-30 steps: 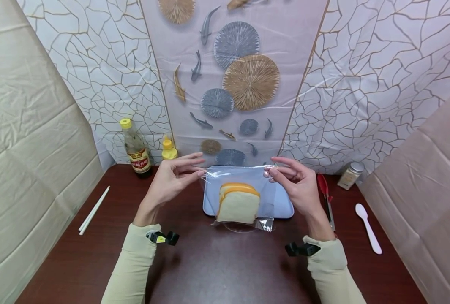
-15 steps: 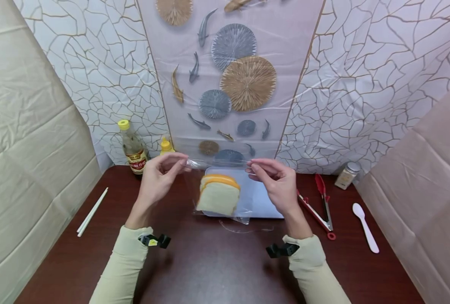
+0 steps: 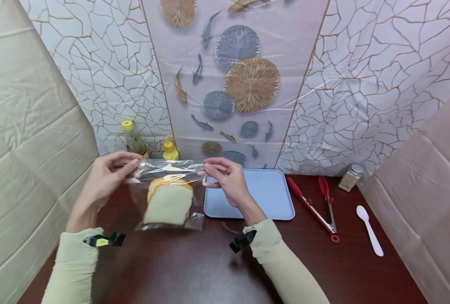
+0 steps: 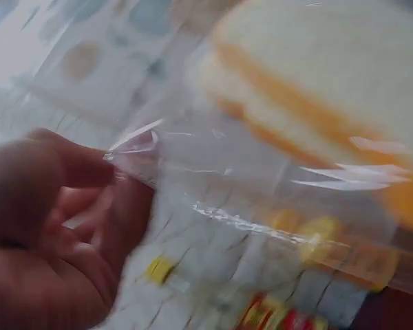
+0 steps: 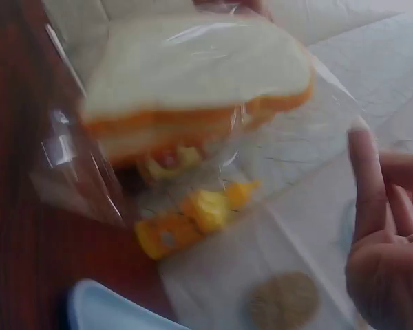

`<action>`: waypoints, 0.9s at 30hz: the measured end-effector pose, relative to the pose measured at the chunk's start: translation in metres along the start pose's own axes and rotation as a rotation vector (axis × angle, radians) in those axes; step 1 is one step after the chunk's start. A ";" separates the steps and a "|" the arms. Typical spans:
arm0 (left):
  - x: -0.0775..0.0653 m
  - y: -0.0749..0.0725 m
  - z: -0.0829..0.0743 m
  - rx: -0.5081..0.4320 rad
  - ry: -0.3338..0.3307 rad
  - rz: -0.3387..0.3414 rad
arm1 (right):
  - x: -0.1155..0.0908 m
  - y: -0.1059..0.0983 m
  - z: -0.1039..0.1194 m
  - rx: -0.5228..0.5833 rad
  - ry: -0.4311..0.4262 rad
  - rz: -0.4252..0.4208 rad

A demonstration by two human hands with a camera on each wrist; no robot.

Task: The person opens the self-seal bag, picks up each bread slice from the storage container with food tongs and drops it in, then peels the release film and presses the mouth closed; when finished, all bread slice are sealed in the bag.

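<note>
A clear plastic bag point(image 3: 164, 166) with bread slices point(image 3: 169, 205) in it hangs between my two hands, left of the blue tray point(image 3: 268, 194). My left hand point(image 3: 107, 177) pinches the bag's upper left corner between thumb and fingers. At the upper right corner, my right hand point(image 3: 230, 181) pinches the plastic, in front of the tray's left edge. The bag's top edge is pulled taut and looks folded down. In the left wrist view, the thumb and fingers point(image 4: 113, 199) meet on the film. The right wrist view shows the orange-crusted bread point(image 5: 199, 75) through the plastic.
Behind the bag stand a yellow-capped sauce bottle point(image 3: 135, 141) and a yellow squeeze bottle point(image 3: 170, 151). To the right lie red-handled tongs point(image 3: 317, 214) and a white spoon point(image 3: 370, 231), with a seasoning jar point(image 3: 350, 179) behind. A patterned cloth point(image 3: 209, 63) hangs at the back.
Both hands have carried the bag of bread leftward off the tray, uncovering the tray and tongs. The left arm now hides the chopsticks.
</note>
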State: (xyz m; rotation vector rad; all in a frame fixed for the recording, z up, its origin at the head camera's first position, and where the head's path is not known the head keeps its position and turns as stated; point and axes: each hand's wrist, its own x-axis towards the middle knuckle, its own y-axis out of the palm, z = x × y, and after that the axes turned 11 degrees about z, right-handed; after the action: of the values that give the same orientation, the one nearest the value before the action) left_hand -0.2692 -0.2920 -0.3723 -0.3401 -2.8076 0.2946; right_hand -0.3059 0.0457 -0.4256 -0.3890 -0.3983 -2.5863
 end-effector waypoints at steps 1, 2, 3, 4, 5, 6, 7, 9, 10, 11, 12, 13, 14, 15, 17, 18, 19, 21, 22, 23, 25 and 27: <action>0.000 -0.008 0.002 -0.004 -0.061 0.027 | 0.005 0.003 -0.007 0.006 0.044 0.005; 0.002 -0.016 0.007 0.003 -0.118 0.054 | 0.010 0.005 -0.015 -0.004 0.087 0.002; 0.006 -0.021 0.014 0.012 -0.172 0.080 | 0.015 0.006 -0.024 -0.019 0.127 -0.008; 0.012 -0.025 0.022 0.038 -0.222 0.097 | 0.020 0.005 -0.033 -0.042 0.161 -0.025; 0.017 -0.026 0.032 0.083 -0.265 0.100 | 0.024 0.004 -0.042 -0.073 0.189 -0.047; 0.023 -0.025 0.044 0.129 -0.299 0.097 | 0.028 0.002 -0.051 -0.110 0.210 -0.074; 0.029 -0.023 0.056 0.166 -0.327 0.088 | 0.032 0.000 -0.059 -0.151 0.226 -0.106; 0.039 -0.016 0.080 0.224 -0.366 0.056 | 0.038 -0.004 -0.073 -0.237 0.244 -0.172; 0.043 -0.011 0.090 0.254 -0.384 0.029 | 0.040 -0.006 -0.078 -0.276 0.247 -0.200; 0.046 -0.005 0.100 0.279 -0.400 0.002 | 0.042 -0.008 -0.082 -0.307 0.249 -0.225; 0.050 -0.001 0.109 0.296 -0.414 -0.028 | 0.044 -0.011 -0.086 -0.334 0.253 -0.246; 0.053 0.004 0.116 0.313 -0.427 -0.058 | 0.046 -0.012 -0.089 -0.355 0.259 -0.258; 0.055 0.008 0.121 0.322 -0.435 -0.087 | 0.047 -0.013 -0.092 -0.373 0.269 -0.261; 0.057 0.012 0.125 0.329 -0.440 -0.111 | 0.049 -0.014 -0.094 -0.389 0.284 -0.258; 0.060 0.017 0.130 0.360 -0.443 -0.144 | 0.050 -0.016 -0.096 -0.412 0.315 -0.236; 0.062 0.019 0.131 0.382 -0.442 -0.149 | 0.051 -0.016 -0.096 -0.419 0.332 -0.220; 0.062 0.020 0.131 0.411 -0.441 -0.144 | 0.052 -0.017 -0.096 -0.423 0.349 -0.202; 0.063 0.022 0.128 0.486 -0.452 -0.125 | 0.053 -0.018 -0.094 -0.431 0.381 -0.160; 0.063 0.022 0.126 0.526 -0.464 -0.109 | 0.054 -0.018 -0.092 -0.429 0.394 -0.139; 0.062 0.022 0.124 0.563 -0.479 -0.093 | 0.054 -0.019 -0.091 -0.427 0.406 -0.118; 0.060 0.023 0.118 0.624 -0.515 -0.059 | 0.053 -0.019 -0.086 -0.429 0.426 -0.083; 0.058 0.025 0.110 0.671 -0.537 -0.033 | 0.051 -0.021 -0.080 -0.444 0.436 -0.057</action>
State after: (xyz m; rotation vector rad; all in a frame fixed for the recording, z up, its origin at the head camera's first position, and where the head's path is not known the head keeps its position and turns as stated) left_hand -0.3529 -0.2712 -0.4659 -0.0555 -2.9619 1.4535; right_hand -0.3758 0.0140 -0.4863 0.0506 0.3251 -2.7046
